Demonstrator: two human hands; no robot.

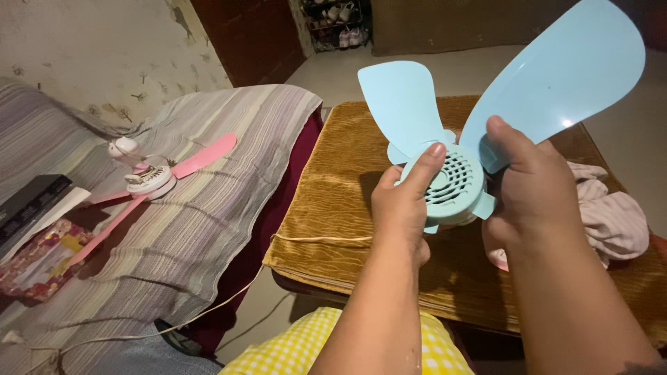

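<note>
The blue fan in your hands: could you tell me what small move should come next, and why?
Probably lower the blue fan onto the golden-brown cloth. Both the left hand and right hand hold it in the air by its hub, blades pointing up, and the cloth right beneath looks bare.

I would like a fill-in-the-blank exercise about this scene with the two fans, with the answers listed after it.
1. Both hands, the left hand and the right hand, hold a small fan whose blades are light ____.
2. The other fan, lying on the striped cloth, has blades of ____ colour.
3. The table under the hands is covered with a ____ cloth.
4. The person's lap shows a yellow ____ fabric.

Missing words: blue; pink; golden-brown; checked
</note>
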